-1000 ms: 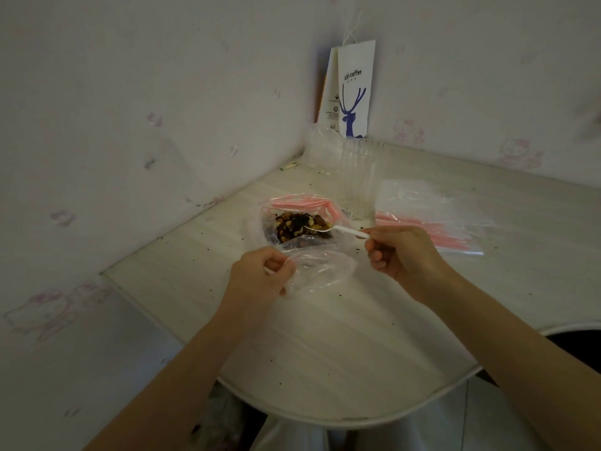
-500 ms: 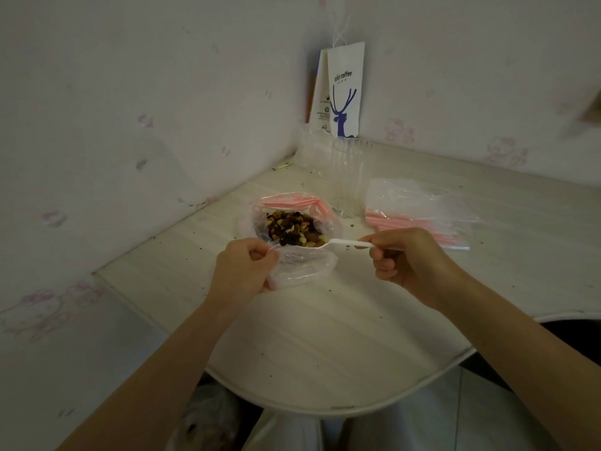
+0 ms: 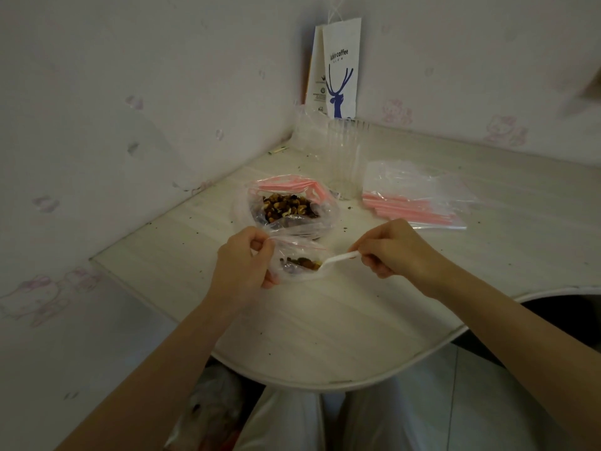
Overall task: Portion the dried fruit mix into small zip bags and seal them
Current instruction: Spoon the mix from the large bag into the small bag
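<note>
A large clear bag of dried fruit mix [image 3: 286,206] lies open on the table, its pink zip rim folded back. Just in front of it my left hand [image 3: 242,266] pinches the rim of a small zip bag [image 3: 300,263] and holds its mouth open. My right hand [image 3: 395,252] grips a white plastic spoon [image 3: 340,258] by the handle. The spoon's bowl is inside the small bag's mouth, and some fruit mix lies in the bag.
A stack of empty zip bags with pink strips [image 3: 413,200] lies to the right. Clear plastic cups [image 3: 346,157] stand behind the fruit bag, and a white paper coffee bag [image 3: 338,70] leans in the wall corner. The table's curved front edge [image 3: 325,382] is near my lap.
My right hand has carried the loaded spoon from the large fruit bag back and down into the small bag. The left hand lowered slightly with the small bag.
</note>
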